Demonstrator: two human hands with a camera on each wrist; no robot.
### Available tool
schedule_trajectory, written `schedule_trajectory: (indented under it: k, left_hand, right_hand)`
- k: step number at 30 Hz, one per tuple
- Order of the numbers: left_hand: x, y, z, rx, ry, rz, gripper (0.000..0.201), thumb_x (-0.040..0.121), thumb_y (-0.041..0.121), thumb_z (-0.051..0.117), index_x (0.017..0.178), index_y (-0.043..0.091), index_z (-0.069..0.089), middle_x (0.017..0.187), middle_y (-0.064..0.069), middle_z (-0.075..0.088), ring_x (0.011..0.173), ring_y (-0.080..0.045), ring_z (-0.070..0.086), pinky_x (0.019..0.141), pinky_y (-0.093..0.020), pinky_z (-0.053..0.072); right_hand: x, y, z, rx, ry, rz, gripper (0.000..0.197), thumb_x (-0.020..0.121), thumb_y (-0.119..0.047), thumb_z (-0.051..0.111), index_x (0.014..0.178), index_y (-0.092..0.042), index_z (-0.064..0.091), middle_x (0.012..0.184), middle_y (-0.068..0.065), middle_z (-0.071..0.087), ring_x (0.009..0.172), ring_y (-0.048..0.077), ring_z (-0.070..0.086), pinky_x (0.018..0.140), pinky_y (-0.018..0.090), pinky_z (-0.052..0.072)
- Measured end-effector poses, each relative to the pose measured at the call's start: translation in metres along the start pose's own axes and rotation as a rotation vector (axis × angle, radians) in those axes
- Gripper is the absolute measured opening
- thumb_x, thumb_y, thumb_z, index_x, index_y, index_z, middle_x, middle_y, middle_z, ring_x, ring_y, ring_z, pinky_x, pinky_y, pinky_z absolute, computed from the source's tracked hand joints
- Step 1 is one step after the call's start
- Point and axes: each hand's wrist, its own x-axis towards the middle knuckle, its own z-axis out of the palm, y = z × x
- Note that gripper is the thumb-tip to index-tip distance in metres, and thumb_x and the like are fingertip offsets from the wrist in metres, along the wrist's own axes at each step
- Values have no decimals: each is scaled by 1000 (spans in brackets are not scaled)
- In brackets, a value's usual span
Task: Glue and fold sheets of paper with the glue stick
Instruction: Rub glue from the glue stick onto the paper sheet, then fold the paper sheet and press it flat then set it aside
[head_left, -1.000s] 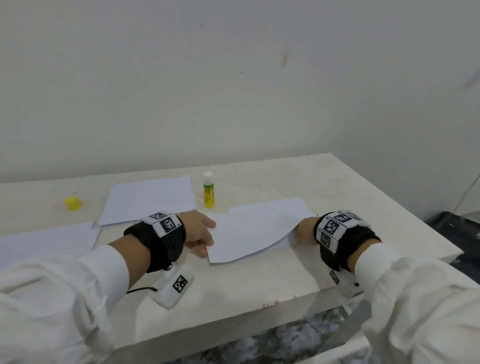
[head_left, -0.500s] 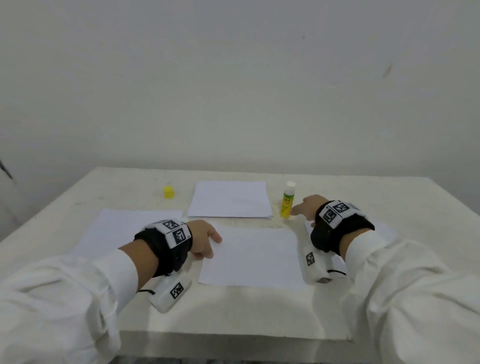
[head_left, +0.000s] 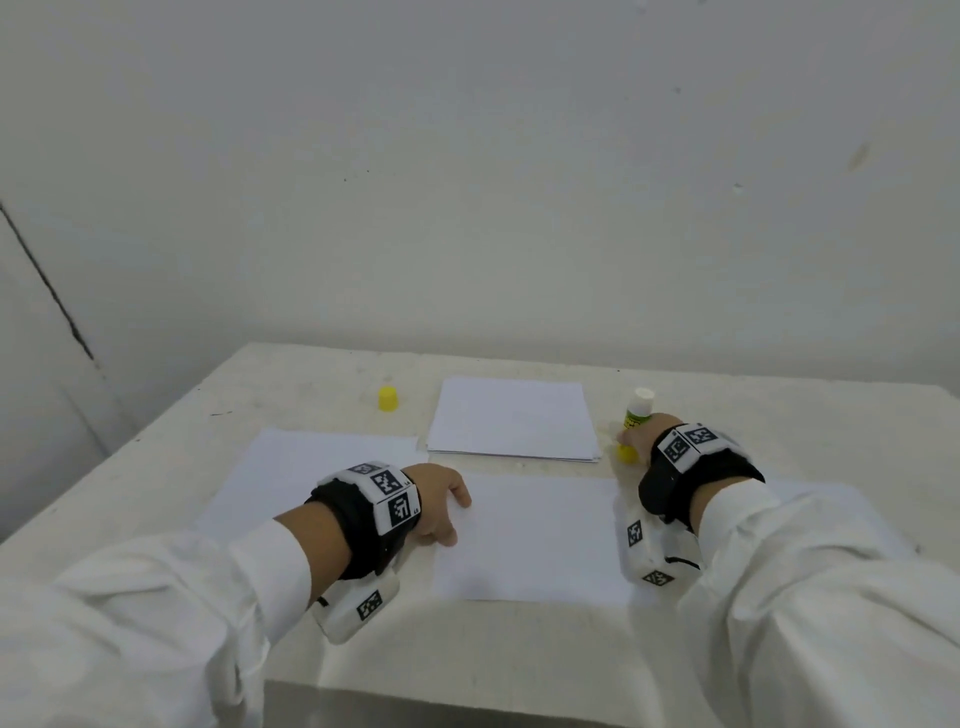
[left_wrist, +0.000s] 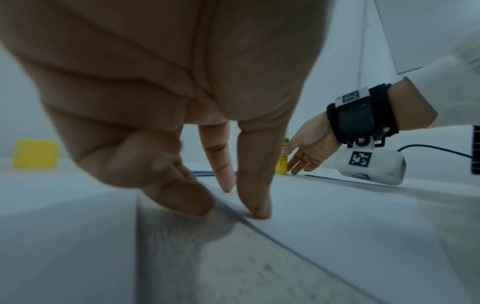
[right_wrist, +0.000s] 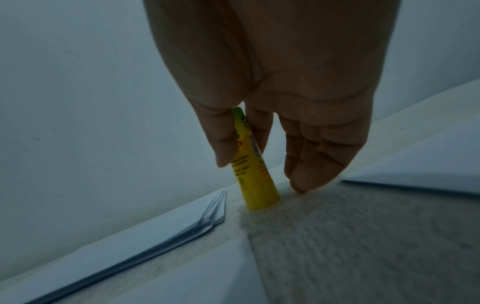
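Picking up the glue stick (head_left: 637, 422) is the step in hand. The right hand (head_left: 644, 439) has its thumb and index finger pinched round the yellow barrel of the stick, as the right wrist view shows (right_wrist: 253, 164); the remaining fingers (right_wrist: 319, 156) hang extended beside it, their tips at the desk (head_left: 322, 395). The stick stands on its base on the bare desk, slightly tilted, between the stack of paper (head_left: 511, 418) and another sheet at the right (head_left: 831, 499). Its white glue end is exposed; the yellow cap (head_left: 388, 399) stands well apart, left of the stack.

The left hand (head_left: 439, 506) holds nothing. Its fingers (left_wrist: 253, 193) point down, relaxed, with the tips pressing the left edge of the working sheet (head_left: 535, 540), which lies flat near the front of the desk. A further sheet (head_left: 291, 467) lies to the left of that hand.

Judged from this layout, gluing of the working sheet has not begun. The next move calls for lifting the stick clear of the desk, carrying it over the working sheet, turning the glue end downward and drawing it across the paper. The left hand should keep the sheet pinned so that it does not slide under the stroke.
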Motion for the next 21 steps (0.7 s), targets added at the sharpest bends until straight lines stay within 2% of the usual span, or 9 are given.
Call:
schedule_trajectory:
  k: [2,5,7,9,11,14,16,19,21]
  left_hand:
    - [-3,0,0,96,32,3,48,79,33,73,123,34,54,122,0,42,103,-19,56,86,-27,46]
    - [-6,0,3,239,57,82,51,84,40,66,131,36,49,138,3,32,124,-19,42,99,-31,40]
    - [-8,-2,4,328,42,121,59,84,45,62,139,36,42,144,5,33,131,-20,34,105,-35,35]
    - [-9,-6,5,421,8,145,74,81,52,63,145,35,32,149,5,30,134,-23,30,106,-38,32]
    - [-12,-9,5,454,-17,159,83,77,56,65,147,32,27,151,6,29,133,-23,30,105,-38,32]
    - [-13,-14,6,428,-19,172,87,73,59,68,146,33,28,148,9,34,130,-22,33,102,-37,34]
    - [-13,-16,9,408,-18,171,88,70,61,68,145,35,30,146,10,37,128,-22,34,101,-38,36]
    - [-15,-18,10,443,-27,191,85,75,61,63,147,33,27,149,8,33,131,-24,31,103,-39,35]
    - [-18,-18,10,489,-28,222,81,81,60,58,149,31,24,153,6,26,133,-26,28,103,-40,32]
  right_hand:
    - [0,1,1,33,21,-24,33,96,-25,53,120,-1,55,122,18,57,115,32,54,84,32,39]
    - [-5,-3,2,149,74,-67,17,94,-17,50,100,-1,49,89,16,54,83,32,54,62,31,37]
    - [-14,-8,1,233,83,-89,26,93,-18,48,111,0,41,88,15,52,74,30,53,51,28,38]
    - [-25,-11,-2,270,113,-138,42,93,-19,49,126,-2,30,94,14,50,76,29,52,58,30,40]
    - [-39,-16,-5,259,161,-234,46,92,-21,52,130,-7,29,90,10,49,77,26,50,63,29,37]
    - [-64,-28,-7,322,125,-360,32,86,-31,64,110,-15,52,84,2,51,69,18,47,58,27,34]
    - [-78,-39,-1,383,39,-373,20,80,-25,70,91,-13,59,75,1,48,63,17,44,58,26,35]
    - [-87,-58,23,292,22,-404,30,84,-24,64,65,-11,45,63,2,39,56,17,38,54,26,31]
    - [-90,-72,43,173,44,-430,37,87,-30,60,61,-13,39,61,1,40,55,15,39,50,26,29]
